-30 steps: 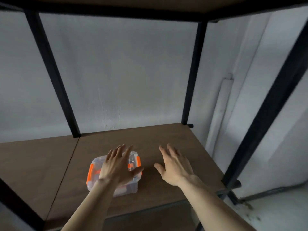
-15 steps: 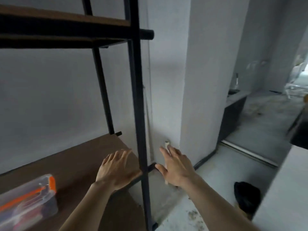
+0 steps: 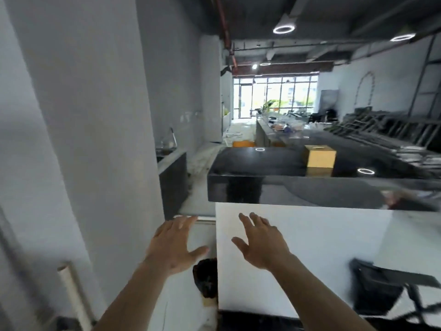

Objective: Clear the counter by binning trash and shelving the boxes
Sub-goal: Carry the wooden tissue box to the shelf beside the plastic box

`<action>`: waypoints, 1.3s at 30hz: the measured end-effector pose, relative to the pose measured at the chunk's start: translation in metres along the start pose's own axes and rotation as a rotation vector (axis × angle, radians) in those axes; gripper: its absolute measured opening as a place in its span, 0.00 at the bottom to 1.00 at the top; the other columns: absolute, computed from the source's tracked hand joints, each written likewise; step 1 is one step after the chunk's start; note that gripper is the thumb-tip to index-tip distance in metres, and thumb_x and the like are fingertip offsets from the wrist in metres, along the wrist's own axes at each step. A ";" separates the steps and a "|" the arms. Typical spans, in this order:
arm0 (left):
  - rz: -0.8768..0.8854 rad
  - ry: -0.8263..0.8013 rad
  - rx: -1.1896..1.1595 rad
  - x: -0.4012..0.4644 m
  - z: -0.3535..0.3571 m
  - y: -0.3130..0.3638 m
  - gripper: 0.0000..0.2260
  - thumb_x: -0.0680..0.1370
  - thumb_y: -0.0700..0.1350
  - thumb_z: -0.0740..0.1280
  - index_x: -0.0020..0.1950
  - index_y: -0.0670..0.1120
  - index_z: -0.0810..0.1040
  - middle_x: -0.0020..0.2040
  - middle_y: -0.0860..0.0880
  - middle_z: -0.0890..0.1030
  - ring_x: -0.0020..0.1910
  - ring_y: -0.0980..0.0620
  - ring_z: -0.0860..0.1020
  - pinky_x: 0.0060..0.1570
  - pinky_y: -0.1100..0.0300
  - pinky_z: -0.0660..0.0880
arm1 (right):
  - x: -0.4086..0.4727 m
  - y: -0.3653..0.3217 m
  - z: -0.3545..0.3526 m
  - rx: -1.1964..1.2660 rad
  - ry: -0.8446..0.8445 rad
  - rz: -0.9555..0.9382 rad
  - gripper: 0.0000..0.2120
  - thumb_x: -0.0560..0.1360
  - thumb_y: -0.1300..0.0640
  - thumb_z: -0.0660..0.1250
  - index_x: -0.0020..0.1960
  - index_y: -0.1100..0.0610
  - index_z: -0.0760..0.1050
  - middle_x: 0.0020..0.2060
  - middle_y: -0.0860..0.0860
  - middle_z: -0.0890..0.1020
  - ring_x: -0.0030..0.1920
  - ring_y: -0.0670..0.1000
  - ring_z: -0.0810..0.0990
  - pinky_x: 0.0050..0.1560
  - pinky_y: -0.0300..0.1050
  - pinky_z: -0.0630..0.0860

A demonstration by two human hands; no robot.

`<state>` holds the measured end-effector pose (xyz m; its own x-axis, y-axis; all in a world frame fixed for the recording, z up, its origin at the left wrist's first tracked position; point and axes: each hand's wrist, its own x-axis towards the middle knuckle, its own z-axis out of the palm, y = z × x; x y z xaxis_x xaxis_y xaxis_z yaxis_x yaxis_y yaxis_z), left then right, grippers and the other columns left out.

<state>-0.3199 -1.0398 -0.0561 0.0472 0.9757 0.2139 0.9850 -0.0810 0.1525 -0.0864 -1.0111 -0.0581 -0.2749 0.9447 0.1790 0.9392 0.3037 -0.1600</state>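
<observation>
A glossy black counter [image 3: 274,185] on a white base stretches across the right half of the view. On its top stands a tan cardboard box [image 3: 319,156] with a slot in its lid. My left hand [image 3: 175,242] and my right hand [image 3: 261,237] are both raised in front of me, empty, fingers spread, well short of the counter top. A black bag [image 3: 206,275] sits on the floor at the corner of the white base, partly hidden by it. The shelf and the clear plastic box are out of view.
A grey pillar [image 3: 102,130] fills the left. A white pipe [image 3: 71,290] leans at its foot. A low grey sink unit [image 3: 173,180] stands behind it. A black chair [image 3: 391,287] sits at the lower right. More cluttered counters [image 3: 281,127] run toward far windows.
My view has swung right, away from the shelf and the clear orange-latched box, to the black counter. Both hands stayed empty and spread.
</observation>
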 end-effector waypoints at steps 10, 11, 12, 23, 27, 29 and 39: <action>0.377 0.005 -0.113 0.196 0.051 0.153 0.41 0.71 0.73 0.58 0.80 0.58 0.53 0.80 0.53 0.60 0.78 0.48 0.59 0.75 0.50 0.56 | 0.058 0.174 -0.042 -0.066 0.056 0.373 0.32 0.79 0.37 0.56 0.79 0.48 0.53 0.79 0.52 0.59 0.78 0.57 0.59 0.74 0.57 0.63; 0.402 0.012 -0.133 0.212 0.052 0.163 0.41 0.71 0.73 0.58 0.80 0.57 0.54 0.79 0.53 0.61 0.77 0.48 0.60 0.75 0.51 0.56 | 0.065 0.185 -0.047 -0.056 0.069 0.398 0.32 0.79 0.37 0.56 0.78 0.48 0.54 0.79 0.51 0.60 0.78 0.57 0.61 0.73 0.56 0.63; 0.429 0.025 -0.168 0.235 0.054 0.175 0.41 0.71 0.73 0.58 0.79 0.57 0.55 0.78 0.54 0.62 0.77 0.49 0.61 0.74 0.52 0.57 | 0.076 0.200 -0.052 -0.059 0.088 0.429 0.31 0.79 0.37 0.57 0.78 0.48 0.56 0.78 0.51 0.62 0.77 0.56 0.62 0.73 0.55 0.64; 0.396 -0.112 -0.682 0.407 0.086 0.267 0.41 0.69 0.74 0.61 0.77 0.59 0.58 0.77 0.52 0.65 0.75 0.49 0.64 0.69 0.47 0.67 | 0.177 0.326 -0.074 0.026 0.222 0.617 0.33 0.78 0.36 0.58 0.79 0.46 0.54 0.77 0.50 0.64 0.74 0.56 0.66 0.69 0.57 0.70; 0.241 -0.204 -1.016 0.441 0.100 0.295 0.39 0.70 0.72 0.63 0.77 0.59 0.60 0.77 0.50 0.65 0.74 0.49 0.66 0.66 0.51 0.66 | 0.209 0.360 -0.078 0.348 0.355 0.692 0.34 0.77 0.37 0.62 0.78 0.49 0.59 0.75 0.54 0.67 0.72 0.59 0.70 0.67 0.56 0.71; 0.158 -0.213 -1.143 0.463 0.110 0.313 0.38 0.71 0.70 0.65 0.77 0.57 0.61 0.77 0.49 0.65 0.74 0.50 0.67 0.66 0.52 0.66 | 0.232 0.389 -0.076 0.582 0.425 0.718 0.34 0.75 0.37 0.65 0.76 0.48 0.62 0.74 0.56 0.69 0.71 0.59 0.70 0.69 0.59 0.71; -0.214 -0.285 -1.431 0.550 0.129 0.381 0.36 0.75 0.65 0.64 0.79 0.55 0.58 0.78 0.46 0.64 0.75 0.44 0.65 0.70 0.46 0.61 | 0.332 0.492 -0.079 1.009 0.454 0.805 0.34 0.75 0.37 0.66 0.76 0.50 0.65 0.70 0.55 0.73 0.69 0.58 0.73 0.69 0.54 0.70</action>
<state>0.1026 -0.5076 -0.0044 0.1225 0.9872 -0.1021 -0.0140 0.1045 0.9944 0.3003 -0.5582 -0.0004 0.5460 0.8372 -0.0308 0.1956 -0.1631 -0.9670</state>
